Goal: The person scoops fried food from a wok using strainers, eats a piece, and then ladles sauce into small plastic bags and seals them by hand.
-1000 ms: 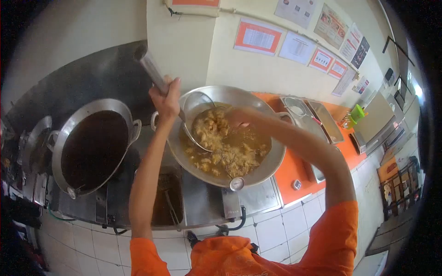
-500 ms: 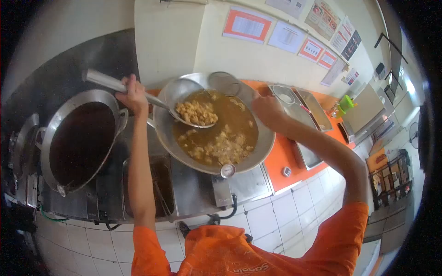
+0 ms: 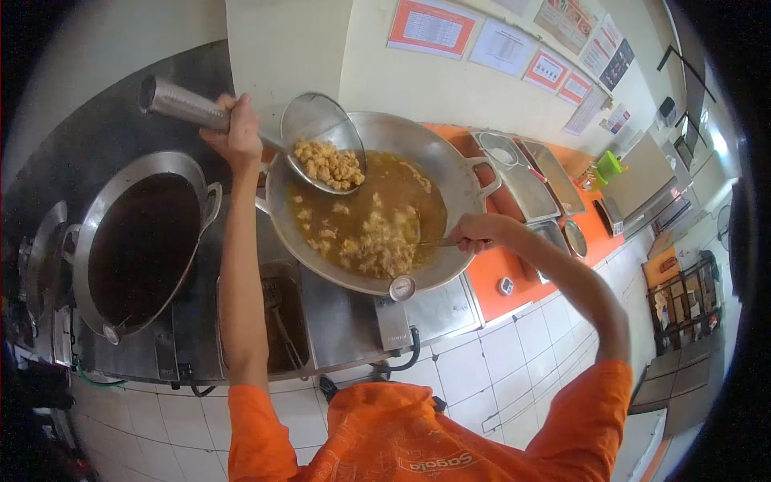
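Fried pieces (image 3: pixel 328 165) sit heaped in the mesh skimmer (image 3: pixel 317 122) I hold over the far left edge of the wok (image 3: pixel 393 135); more lie in the oil (image 3: pixel 389 189) toward its near edge. My left hand (image 3: pixel 238 136) is wrapped around the skimmer's handle (image 3: pixel 183 105), my right hand (image 3: pixel 475 233) closed on a thin-handled utensil (image 3: pixel 438 242) at the right edge.

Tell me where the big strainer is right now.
In the head view, left of centre, the big strainer is in the left hand, over the upper-left part of the right wok, with browned pieces in it.
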### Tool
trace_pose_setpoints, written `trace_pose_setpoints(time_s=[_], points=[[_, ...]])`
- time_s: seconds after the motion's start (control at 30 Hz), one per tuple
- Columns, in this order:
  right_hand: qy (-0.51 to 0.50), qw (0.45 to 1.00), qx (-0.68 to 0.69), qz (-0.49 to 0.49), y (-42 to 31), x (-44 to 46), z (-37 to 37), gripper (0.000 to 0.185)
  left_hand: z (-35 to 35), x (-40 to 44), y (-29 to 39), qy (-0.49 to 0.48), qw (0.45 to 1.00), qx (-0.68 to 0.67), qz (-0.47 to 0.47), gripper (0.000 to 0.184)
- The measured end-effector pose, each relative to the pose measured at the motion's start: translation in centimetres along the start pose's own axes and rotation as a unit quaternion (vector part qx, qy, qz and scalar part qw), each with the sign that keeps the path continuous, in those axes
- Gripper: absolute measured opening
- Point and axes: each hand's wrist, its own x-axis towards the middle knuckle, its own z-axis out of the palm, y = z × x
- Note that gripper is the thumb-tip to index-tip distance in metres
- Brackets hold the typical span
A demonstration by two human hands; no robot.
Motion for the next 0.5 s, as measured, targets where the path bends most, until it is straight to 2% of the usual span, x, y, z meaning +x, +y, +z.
trace_pose_setpoints(time_s=[0.03,0.07,0.13,0.23,0.33,0.4,0.43,0.5], points=[[0.043,0.966,0.235,0.104,-1.6,-0.8,1.2,0.025,-0.3,-0.2,-0.1,0.017,1.000,-0.008,0.005,0.031],[0.053,0.964,0.243,0.089,-1.3,-0.9,1.6,0.025,-0.8,-0.4,-0.1,0.036,0.999,-0.011,-0.002,0.031],[0.071,0.962,0.257,0.057,-0.2,-1.0,1.7,0.026,-1.7,-0.7,0.2,0.074,0.997,-0.015,-0.013,0.031],[0.044,0.961,0.272,0.018,0.1,-3.6,0.6,0.021,-2.6,-1.3,1.6,0.073,0.997,-0.028,-0.014,0.033],[0.051,0.965,0.253,0.048,-0.6,-5.9,-1.8,0.024,-3.3,-2.2,2.6,0.109,0.993,-0.039,-0.031,0.032],[0.091,0.959,0.257,0.076,-2.6,-7.3,-2.9,0.024,-3.5,-2.7,3.0,0.145,0.987,-0.045,-0.049,0.031],[0.108,0.955,0.259,0.092,-3.6,-8.1,-3.2,0.024,-3.6,-3.0,3.4,0.127,0.991,-0.029,-0.019,0.030],[0.208,0.969,0.108,0.079,-6.9,-9.0,-3.0,0.023,-3.4,-3.3,3.7,0.139,0.989,-0.034,-0.021,0.031]])
